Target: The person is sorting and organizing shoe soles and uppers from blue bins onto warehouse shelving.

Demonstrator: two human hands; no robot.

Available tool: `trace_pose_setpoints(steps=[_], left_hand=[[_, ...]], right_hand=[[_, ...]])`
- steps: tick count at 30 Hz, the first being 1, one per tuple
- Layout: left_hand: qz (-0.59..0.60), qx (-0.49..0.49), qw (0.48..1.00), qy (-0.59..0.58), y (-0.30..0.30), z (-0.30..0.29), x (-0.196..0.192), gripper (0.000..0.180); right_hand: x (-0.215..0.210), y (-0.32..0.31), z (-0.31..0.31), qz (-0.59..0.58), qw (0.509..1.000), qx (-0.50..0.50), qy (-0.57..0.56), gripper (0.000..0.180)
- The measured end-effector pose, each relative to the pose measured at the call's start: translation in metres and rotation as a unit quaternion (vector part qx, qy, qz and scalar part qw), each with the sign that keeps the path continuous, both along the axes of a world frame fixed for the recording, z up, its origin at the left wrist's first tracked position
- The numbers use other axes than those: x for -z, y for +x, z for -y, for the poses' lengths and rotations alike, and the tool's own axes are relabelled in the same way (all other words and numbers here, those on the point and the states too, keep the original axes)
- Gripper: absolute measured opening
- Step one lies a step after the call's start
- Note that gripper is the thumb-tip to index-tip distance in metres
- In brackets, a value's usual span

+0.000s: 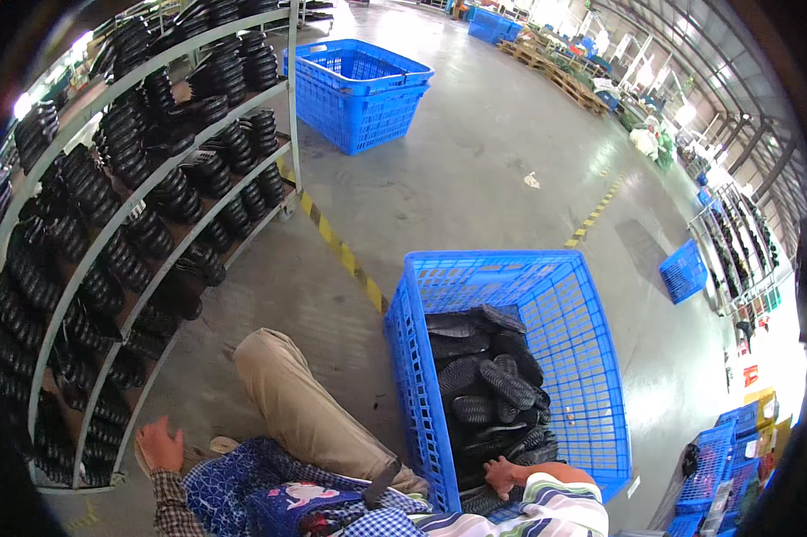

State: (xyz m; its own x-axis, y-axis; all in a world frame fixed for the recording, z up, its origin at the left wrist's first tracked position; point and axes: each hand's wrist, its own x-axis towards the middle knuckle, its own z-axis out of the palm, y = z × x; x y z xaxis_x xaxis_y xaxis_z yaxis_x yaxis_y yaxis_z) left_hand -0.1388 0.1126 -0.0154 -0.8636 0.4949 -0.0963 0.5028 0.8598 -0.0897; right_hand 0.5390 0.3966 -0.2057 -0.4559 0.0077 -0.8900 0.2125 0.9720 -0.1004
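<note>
Resting among black ribbed soles (508, 385) at the near end of a blue crate (411, 309), the right hand (504, 476) has its fingers bent and pointing left and downward over the pile; whether they grip one of the soles or only press on it, I cannot tell. The soles lie loose inside the crate, heaped toward its left side and overlapping, with no common direction. One near the middle of the heap shows its ribbed face, its long axis slanting from upper left to lower right; those along the far end lie closer to sideways, and several just beyond the hand tilt from lower left up to the right. The sole nearest the fingertips runs roughly across the crate, partly covered by the hand; which end is toe or heel is not clear. Well apart from the crate, the left hand (160, 443) holds its fingers spread, with nothing visible in them, just beside the lower corner of a metal rack (293, 107). On the rack, similar black pieces (90, 188) stand packed in slanting rows. Between the hands are a bent leg in beige trousers (301, 403) and a blue patterned apron (229, 488).
</note>
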Motion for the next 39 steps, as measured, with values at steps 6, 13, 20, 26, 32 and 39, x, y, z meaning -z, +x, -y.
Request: trace_pose_setpoints(steps=[6, 13, 20, 26, 32, 39], left_hand=[[0.019, -0.026, 0.999, 0.033, -0.002, 0.001, 0.005, 0.049], [0.068, 0.015, 0.983, 0.169, -0.012, -0.017, 0.019, 0.048], [0.253, 0.093, 0.827, 0.494, 0.014, -0.1, -0.02, 0.04], [0.715, 0.06, 0.375, 0.587, 0.052, -0.165, -0.052, 0.058], [0.847, -0.178, 0.104, 0.49, 0.121, -0.164, -0.146, 0.069], [0.761, -0.021, 0.122, 0.637, 0.064, -0.149, -0.072, 0.068]], right_hand=[[-0.104, -0.023, -0.031, 0.068, 0.977, 0.201, 0.025, 0.055], [-0.183, -0.004, -0.088, -0.041, 0.923, 0.353, 0.146, 0.07], [-0.353, -0.091, -0.109, -0.36, 0.831, 0.269, 0.327, 0.063], [-0.443, -0.228, -0.078, -0.545, 0.79, 0.083, 0.269, 0.046], [-0.42, -0.357, -0.032, -0.67, 0.716, -0.19, 0.049, 0.026], [-0.32, -0.481, -0.007, -0.737, 0.511, -0.436, -0.078, 0.019]])
